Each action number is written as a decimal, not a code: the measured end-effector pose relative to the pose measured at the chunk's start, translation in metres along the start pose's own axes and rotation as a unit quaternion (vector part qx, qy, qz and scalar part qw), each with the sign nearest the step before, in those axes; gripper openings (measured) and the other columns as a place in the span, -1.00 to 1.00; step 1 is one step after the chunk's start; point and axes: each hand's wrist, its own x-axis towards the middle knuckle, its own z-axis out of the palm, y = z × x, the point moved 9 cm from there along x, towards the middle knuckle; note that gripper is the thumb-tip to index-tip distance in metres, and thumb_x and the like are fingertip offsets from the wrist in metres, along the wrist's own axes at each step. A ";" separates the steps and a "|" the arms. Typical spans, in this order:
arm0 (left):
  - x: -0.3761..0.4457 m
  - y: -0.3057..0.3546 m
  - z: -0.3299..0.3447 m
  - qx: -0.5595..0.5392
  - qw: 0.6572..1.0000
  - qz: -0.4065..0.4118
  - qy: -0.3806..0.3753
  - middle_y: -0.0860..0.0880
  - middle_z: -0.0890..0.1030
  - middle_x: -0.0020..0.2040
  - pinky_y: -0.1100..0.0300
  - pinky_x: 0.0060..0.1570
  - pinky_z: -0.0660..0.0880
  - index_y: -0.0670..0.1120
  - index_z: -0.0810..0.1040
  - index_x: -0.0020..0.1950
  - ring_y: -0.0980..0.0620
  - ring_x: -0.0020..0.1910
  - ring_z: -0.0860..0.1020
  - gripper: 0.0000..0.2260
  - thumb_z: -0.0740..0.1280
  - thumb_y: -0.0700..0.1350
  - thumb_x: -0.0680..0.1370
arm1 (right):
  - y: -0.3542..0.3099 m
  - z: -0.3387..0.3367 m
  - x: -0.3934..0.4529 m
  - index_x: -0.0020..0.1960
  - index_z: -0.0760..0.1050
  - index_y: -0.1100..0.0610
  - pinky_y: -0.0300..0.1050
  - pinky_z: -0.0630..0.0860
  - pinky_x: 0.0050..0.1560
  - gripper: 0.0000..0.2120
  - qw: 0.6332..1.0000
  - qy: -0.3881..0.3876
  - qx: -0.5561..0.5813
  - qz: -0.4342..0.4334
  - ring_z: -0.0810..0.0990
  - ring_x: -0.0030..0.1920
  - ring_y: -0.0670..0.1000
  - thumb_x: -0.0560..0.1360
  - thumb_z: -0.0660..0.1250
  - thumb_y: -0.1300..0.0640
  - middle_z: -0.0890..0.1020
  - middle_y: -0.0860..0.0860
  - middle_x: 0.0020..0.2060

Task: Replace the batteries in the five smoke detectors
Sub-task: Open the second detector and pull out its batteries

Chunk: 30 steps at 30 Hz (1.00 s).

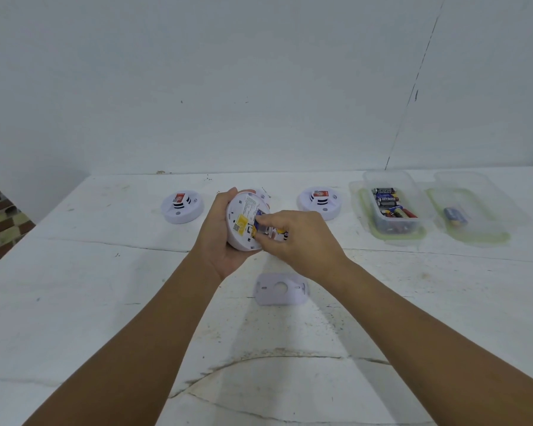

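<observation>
The left hand (220, 229) cradles a round white plastic smoke detector (243, 222) at the centre of the view, tilted so its back faces the camera; the fingers curl around its far rim and the thumb lies along its near edge. The right hand (293, 238) comes in from four o'clock, its fingertips (260, 232) pinched on a small blue and yellow battery (260, 221) sitting at the detector's open compartment; whether the battery is fully seated cannot be told.

On the worn white table (105, 302), at six o'clock from the hands, lies a flat white plastic mounting plate (280, 289), just below the wrists. At ten o'clock rests a second white smoke detector (182, 207), dome up, with a red label. At two o'clock rests a third white smoke detector (319, 202), also red-labelled. Farther out at three o'clock stands a clear plastic box (391, 210) holding several black and red batteries (391, 204). Just beside it to the right, a second clear plastic tray (474, 216) holds one blue battery (455, 216).
</observation>
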 end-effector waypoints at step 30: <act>0.025 -0.007 0.005 0.040 0.998 0.008 0.051 -0.13 0.67 0.09 -0.05 0.01 0.57 0.02 0.66 0.08 -0.16 0.00 0.63 -0.69 0.25 0.19 0.64 | 0.047 0.007 -0.002 0.10 0.68 -0.01 -0.26 0.53 -0.18 -0.79 0.933 0.009 0.261 0.249 0.66 -0.15 -0.15 0.48 0.55 0.05 0.73 -0.09 -0.09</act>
